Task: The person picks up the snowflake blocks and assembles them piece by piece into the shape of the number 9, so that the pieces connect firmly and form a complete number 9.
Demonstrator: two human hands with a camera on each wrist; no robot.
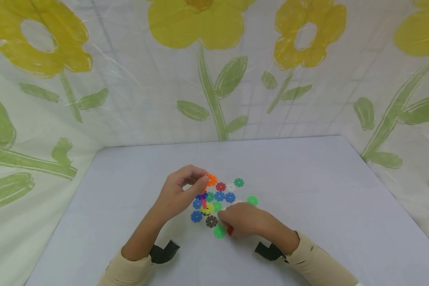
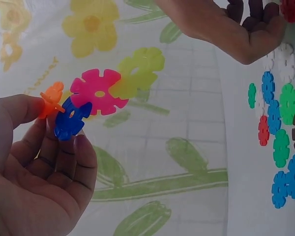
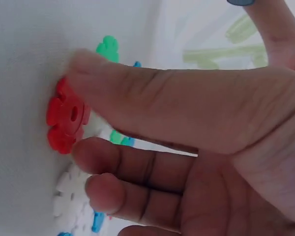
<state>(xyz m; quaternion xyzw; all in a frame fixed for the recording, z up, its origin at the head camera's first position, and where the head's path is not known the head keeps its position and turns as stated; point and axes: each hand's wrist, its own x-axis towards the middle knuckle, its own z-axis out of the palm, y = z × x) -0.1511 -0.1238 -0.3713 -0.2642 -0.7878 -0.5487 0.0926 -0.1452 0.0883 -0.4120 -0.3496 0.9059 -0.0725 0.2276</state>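
My left hand (image 1: 180,194) is raised and pinches an orange notched plastic disc (image 2: 51,100) between thumb and fingers. Joined to it is a chain: a dark blue disc (image 2: 71,119), a pink disc (image 2: 99,92) and a yellow disc (image 2: 141,70). My right hand (image 1: 244,218) is low at the near right of the loose discs. In the right wrist view its thumb tip overlaps a red disc (image 3: 66,117) on the table, with loosely bent fingers beside the lower edge. Whether the fingertips grip that disc is unclear; the index finger is hidden behind the thumb.
Several loose discs lie about the hands, among them a brown disc (image 1: 211,221), a blue disc (image 1: 196,216), a light green disc (image 1: 219,231) and a white disc (image 1: 230,187). They rest on a white table (image 1: 293,171). Behind it hangs a flower-printed curtain (image 1: 136,99).
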